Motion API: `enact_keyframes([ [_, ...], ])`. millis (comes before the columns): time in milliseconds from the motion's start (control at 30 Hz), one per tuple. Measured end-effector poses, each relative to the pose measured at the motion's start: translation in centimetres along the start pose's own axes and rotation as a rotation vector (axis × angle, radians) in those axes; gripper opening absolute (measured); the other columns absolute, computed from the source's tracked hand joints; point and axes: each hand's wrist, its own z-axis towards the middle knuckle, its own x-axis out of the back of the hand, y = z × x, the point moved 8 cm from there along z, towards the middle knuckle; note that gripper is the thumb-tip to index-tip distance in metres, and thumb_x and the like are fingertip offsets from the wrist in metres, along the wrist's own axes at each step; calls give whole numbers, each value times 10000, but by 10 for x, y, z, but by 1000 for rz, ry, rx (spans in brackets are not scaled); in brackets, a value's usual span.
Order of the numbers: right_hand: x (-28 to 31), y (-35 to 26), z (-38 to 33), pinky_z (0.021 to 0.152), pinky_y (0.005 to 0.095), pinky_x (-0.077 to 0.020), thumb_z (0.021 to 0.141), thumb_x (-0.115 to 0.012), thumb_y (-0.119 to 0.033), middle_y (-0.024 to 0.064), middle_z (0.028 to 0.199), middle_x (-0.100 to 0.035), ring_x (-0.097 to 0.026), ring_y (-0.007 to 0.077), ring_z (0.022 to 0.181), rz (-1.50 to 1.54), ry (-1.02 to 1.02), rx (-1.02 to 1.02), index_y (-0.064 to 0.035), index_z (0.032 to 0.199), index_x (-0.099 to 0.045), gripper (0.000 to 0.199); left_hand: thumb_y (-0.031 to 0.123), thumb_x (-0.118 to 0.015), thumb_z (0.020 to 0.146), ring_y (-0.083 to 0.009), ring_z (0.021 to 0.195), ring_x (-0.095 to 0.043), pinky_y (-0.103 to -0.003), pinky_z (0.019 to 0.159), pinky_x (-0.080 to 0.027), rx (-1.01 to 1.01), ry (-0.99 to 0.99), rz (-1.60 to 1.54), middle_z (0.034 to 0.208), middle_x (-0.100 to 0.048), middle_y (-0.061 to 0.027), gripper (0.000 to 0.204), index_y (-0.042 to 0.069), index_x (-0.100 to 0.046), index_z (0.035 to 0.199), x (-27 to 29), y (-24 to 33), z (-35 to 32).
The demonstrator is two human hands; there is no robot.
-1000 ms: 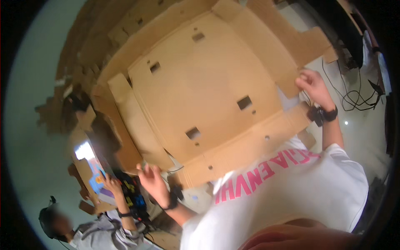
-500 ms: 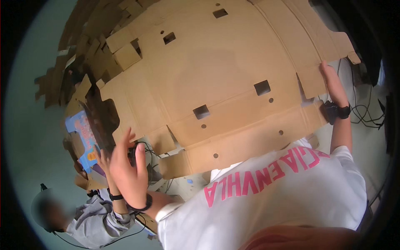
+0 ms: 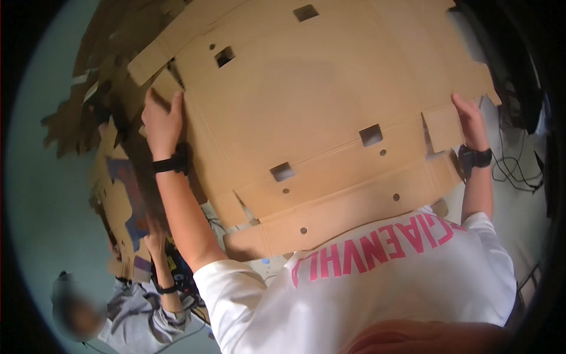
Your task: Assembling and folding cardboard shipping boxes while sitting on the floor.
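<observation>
Broad brown cardboard sheet with square holes (image 3: 318, 100): spanned the frame's top and centre.
Bare left hand (image 3: 163, 127): upper left, at the sheet's edge, thumb and fingers apart; grip unclear.
Bare right hand (image 3: 471, 124): right side, pinching a side flap, fingers partly hidden.
Change: left hand rose from lower left, giving both sides a hand.

white short-sleeved shirt (image 3: 392, 290), pink capital letters (image 3: 372, 248), black bands (image 3: 166, 165) on both wrists

Holds cardboard (image 3: 295, 100) at its right edge with right hand (image 3: 473, 123). Has left hand (image 3: 162, 121) at its left edge, a person (image 3: 138, 315) at near left, cables (image 3: 533, 187) at right.
</observation>
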Motion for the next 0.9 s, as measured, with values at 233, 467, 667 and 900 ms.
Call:
enact_keyframes([
  [233,-9,-20,-12,679,257,-410,1053,-585,-401,-22,793,-640,-533,63,739,-402,-70,-43,-33,822,-707,451,459,-563,1004,-449,1305,-531,-491,1111,-417,138,-429,54,1385,-609,-259,541,22,-679,1301,-43,-10,37],
  [467,-32,-55,-42,535,377,-452,1035,-563,-497,72,492,-543,-604,192,525,-1172,109,-155,0,624,-658,652,175,-488,947,-415,1120,-604,-451,958,-476,120,-361,-386,1166,-651,-272,327,-23,-688,1114,-69,23,74],
  [667,-107,-119,-55,621,455,-492,879,-769,-392,139,709,-693,-663,368,696,-1915,-229,306,-38,807,-718,365,345,-645,1005,-158,1021,-615,-301,901,-473,513,-333,-1447,1141,-689,-62,451,-40,-649,1240,-76,29,60],
  [900,-172,-160,-24,649,274,-543,939,-755,-346,63,844,-727,-688,155,723,-742,-975,1,8,1183,-696,434,216,-537,1087,-191,1175,-605,-318,1014,-465,272,-89,-1468,1294,-654,-119,364,-70,-606,1301,-51,30,64],
])
